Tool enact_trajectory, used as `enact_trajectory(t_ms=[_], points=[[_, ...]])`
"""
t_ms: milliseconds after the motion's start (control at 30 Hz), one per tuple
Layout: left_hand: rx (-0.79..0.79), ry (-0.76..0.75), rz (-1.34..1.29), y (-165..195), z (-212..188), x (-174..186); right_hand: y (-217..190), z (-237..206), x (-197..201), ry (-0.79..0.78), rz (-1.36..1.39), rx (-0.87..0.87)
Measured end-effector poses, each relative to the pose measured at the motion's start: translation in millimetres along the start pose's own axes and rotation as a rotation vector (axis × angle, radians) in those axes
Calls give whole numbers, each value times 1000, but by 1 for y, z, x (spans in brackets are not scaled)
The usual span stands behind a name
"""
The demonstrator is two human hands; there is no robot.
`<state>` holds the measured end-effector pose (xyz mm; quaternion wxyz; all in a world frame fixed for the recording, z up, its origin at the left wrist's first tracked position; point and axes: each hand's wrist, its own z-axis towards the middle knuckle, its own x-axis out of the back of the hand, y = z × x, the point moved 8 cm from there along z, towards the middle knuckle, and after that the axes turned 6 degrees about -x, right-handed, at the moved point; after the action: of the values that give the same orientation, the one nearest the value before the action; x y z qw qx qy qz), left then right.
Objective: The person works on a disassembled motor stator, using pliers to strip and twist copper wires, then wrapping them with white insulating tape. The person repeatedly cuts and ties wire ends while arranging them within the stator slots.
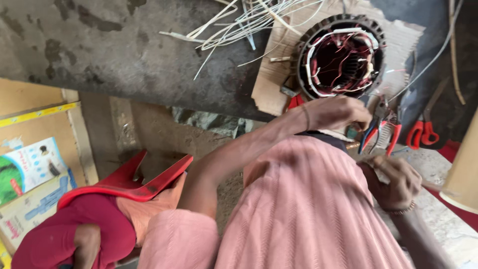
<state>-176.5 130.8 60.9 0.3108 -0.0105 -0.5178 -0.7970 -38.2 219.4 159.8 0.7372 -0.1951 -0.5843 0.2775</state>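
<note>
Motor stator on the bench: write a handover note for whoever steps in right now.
Left hand: closed, raised just below the stator; what it pinches cannot be told.
Right hand: closed on a small pale piece near the lap.
Stator lies on cardboard, reddish windings and white insulation showing inside.
Pliers with red and blue handles lie beside the left hand; red-handled scissors further right.
White strips piled behind.
Done: windings partly in place. Left: loose wire ends inside appear untidied.

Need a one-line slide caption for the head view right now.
Left hand hovers by a wound motor stator on cardboard; right hand closed below red-and-blue pliers.
</note>
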Motion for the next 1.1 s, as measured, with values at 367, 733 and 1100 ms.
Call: enact_trajectory(t_ms=[367,733,1100], points=[[91,118,63,18,-22,3,21,-13,-45,300,22,-289],[167,208,25,30,-24,13,23,0,-39,4,197,-460],[171,293,-41,35,-20,23,-4,1,-20,171,41,-346]])
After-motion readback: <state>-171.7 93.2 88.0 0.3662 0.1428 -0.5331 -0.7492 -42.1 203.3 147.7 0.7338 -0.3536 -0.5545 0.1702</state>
